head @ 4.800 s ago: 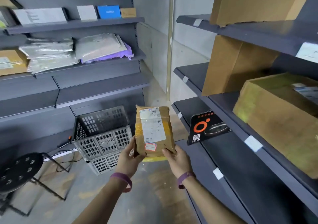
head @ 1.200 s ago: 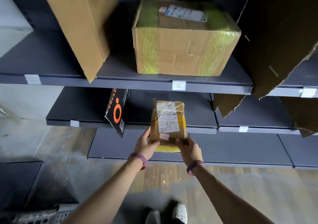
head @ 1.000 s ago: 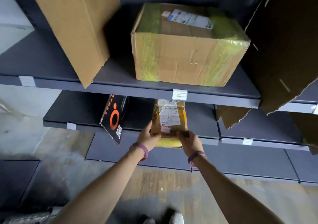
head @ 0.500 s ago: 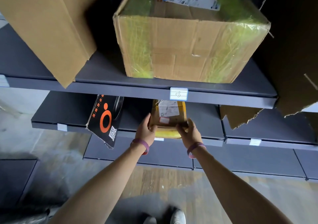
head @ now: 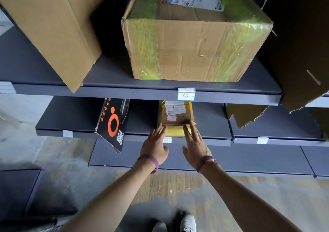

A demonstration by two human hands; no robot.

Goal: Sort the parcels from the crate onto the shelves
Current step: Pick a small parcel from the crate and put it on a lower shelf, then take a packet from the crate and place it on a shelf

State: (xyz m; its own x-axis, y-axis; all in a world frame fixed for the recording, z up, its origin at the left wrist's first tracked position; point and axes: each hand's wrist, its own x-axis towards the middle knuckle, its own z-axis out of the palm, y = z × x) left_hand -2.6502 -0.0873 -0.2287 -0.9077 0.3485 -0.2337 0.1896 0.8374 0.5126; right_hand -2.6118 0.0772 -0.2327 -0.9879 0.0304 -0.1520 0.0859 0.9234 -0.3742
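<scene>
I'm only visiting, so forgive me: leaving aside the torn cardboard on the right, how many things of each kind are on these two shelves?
2 yellow-taped brown parcels: the big box and the small parcel
1 plain brown carton
1 black box with an orange ring
Total: 4

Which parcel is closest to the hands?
The small brown parcel with the red-edged sticker, on the lower shelf at the fingertips; the big taped box sits higher.
</scene>
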